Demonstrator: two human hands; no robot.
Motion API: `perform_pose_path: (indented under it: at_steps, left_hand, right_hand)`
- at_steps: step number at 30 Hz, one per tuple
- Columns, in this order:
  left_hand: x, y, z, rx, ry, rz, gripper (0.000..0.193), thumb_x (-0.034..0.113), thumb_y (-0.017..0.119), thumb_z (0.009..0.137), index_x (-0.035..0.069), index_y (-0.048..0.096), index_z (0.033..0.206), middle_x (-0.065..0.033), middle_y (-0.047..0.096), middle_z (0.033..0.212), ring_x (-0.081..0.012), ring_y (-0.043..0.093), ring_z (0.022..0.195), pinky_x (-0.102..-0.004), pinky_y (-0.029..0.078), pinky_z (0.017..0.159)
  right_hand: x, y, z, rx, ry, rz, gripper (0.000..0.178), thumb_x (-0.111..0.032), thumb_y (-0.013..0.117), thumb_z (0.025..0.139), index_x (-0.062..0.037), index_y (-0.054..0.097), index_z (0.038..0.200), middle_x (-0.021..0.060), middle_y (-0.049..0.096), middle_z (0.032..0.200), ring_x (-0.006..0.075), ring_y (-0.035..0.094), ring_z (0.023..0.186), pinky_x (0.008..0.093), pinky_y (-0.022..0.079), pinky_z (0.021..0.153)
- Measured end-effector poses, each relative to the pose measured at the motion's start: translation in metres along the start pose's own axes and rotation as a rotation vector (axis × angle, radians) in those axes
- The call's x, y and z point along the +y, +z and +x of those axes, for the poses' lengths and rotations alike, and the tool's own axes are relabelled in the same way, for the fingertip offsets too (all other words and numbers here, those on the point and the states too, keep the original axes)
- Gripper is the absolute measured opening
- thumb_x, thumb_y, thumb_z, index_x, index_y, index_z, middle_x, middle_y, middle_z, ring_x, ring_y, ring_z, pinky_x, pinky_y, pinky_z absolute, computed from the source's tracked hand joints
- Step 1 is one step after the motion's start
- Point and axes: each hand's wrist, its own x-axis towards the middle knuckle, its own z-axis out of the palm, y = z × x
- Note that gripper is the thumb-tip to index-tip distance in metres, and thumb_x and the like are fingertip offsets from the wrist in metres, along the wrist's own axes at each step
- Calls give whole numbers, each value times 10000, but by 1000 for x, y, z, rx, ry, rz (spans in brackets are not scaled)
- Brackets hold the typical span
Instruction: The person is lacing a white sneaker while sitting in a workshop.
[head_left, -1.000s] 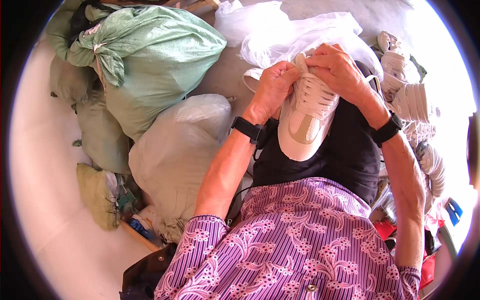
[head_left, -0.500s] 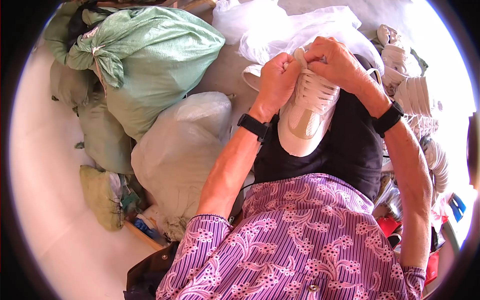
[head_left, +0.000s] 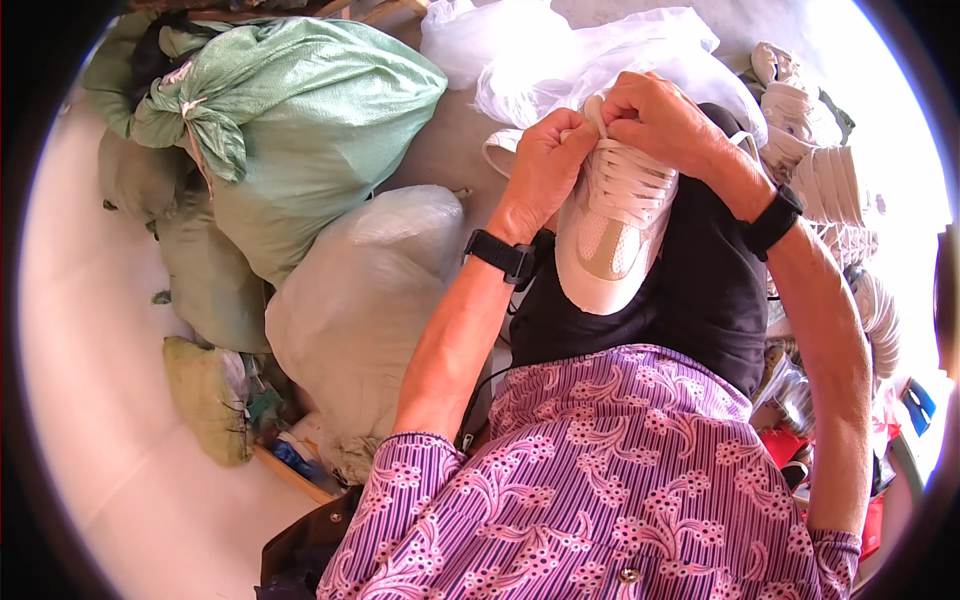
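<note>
A white sneaker point(head_left: 598, 262) with a beige toe panel lies on my lap, its toe pointing toward me. White laces point(head_left: 632, 184) criss-cross its front. At the ankle end, my left hand point(head_left: 548, 168) is closed in a pinch on a shoelace, thumb against the bent fingers. My right hand point(head_left: 662, 122) is closed beside it, fingers bent around lace at the top of the shoe; the exact grip is partly hidden. Between the two hands a pale tab or lace end sticks up. A loose strand curves out past my right wrist.
Ahead lies a white plastic bag point(head_left: 610, 58), with part of another pale shoe point(head_left: 502, 152) by my left hand. A tied green sack point(head_left: 320, 130) and a whitish stuffed bag point(head_left: 360, 300) stand to the left. Several stacked white shoes point(head_left: 825, 185) line the right.
My left hand has turned slightly, its thumb now pointing up toward the shoe's top. Both hands stay close together there, and the sneaker has hardly moved.
</note>
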Motion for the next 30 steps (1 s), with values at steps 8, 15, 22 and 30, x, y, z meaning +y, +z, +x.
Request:
perform_pose_path:
  at_steps: [8,15,22,30]
  left_hand:
    - [31,-24,-4,-13,-1,-266,165,201,537,945,44,569,983,37,406,615,-100,414,511,-262,379,505]
    - [28,-44,21,7,52,-791,132,188,563,920,81,609,981,1,590,777,-169,577,774,-383,492,774]
    - [13,-18,20,27,-135,-633,145,155,594,898,103,628,1030,-43,655,913,-207,616,874,-401,516,822]
    - [15,-13,25,107,-223,-493,113,161,584,915,95,583,1007,-50,640,868,-175,625,760,-311,536,687]
  right_hand:
    - [34,-64,-55,239,-95,-601,64,-98,546,778,-51,590,778,96,552,863,299,536,898,424,439,779]
    - [50,-76,-91,295,90,-539,69,-93,555,790,-40,597,779,86,540,854,287,535,886,403,432,784]
    - [105,-102,-139,366,276,-516,105,-89,531,801,0,585,796,138,557,850,332,540,871,417,429,809]
    - [120,-105,-150,426,332,-553,133,-114,529,809,5,588,807,140,566,845,336,545,884,419,430,780]
